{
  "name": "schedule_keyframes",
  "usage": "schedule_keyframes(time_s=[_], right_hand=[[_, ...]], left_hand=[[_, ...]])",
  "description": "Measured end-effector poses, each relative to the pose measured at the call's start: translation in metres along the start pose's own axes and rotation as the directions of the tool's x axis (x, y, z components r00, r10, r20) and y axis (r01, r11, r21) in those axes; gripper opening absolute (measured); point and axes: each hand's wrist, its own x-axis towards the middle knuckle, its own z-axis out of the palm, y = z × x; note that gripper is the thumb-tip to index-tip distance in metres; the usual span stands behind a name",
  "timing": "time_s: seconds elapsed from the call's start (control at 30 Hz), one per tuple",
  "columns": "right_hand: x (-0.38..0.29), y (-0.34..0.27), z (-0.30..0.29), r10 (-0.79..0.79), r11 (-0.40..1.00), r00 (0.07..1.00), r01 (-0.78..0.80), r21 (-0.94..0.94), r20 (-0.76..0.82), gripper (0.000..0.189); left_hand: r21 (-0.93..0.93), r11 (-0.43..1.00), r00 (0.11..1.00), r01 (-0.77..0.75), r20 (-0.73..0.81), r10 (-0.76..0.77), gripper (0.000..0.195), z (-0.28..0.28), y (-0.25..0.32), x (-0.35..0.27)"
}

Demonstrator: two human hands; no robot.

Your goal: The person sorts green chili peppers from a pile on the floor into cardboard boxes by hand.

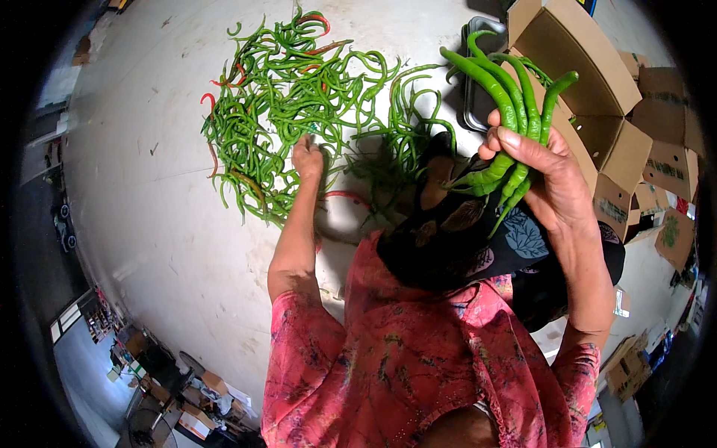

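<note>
A bunch of long green chili peppers (518, 120) is held in my right hand (552, 168), thumb across the stalk of the bunch, raised above my knees. My left hand (308, 159) reaches down to the near edge of a spread pile of green chili peppers (313, 92) on the pale floor (151, 123). Its fingertips touch the pile, and whether they grip a pepper is hidden. A few red peppers (208, 101) show among the green ones. One red pepper (347, 196) lies just right of my left forearm.
Beyond my right hand stands an open cardboard box (577, 61) with green peppers inside. A dark tray (483, 73) with a metallic rim sits beside it. More cardboard boxes (666, 129) stack at the far right. A fan (148, 428) and household clutter occupy the lower left.
</note>
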Motion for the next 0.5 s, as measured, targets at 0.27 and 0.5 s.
schedule_keyframes(time_s=[0.27, 0.5], right_hand=[[0.003, -0.004, 0.010, 0.019, 0.999, 1.000, -0.019, 0.027, -0.012, 0.028], [0.003, -0.005, 0.008, 0.014, 0.999, 0.996, -0.010, 0.042, -0.090, 0.026]], left_hand=[[0.438, 0.817, 0.924, -0.374, 0.101, 0.369, 0.058, 0.015, -0.002, 0.050], [0.571, 0.731, 0.919, -0.375, 0.332, 0.213, 0.027, 0.018, 0.008, 0.050]])
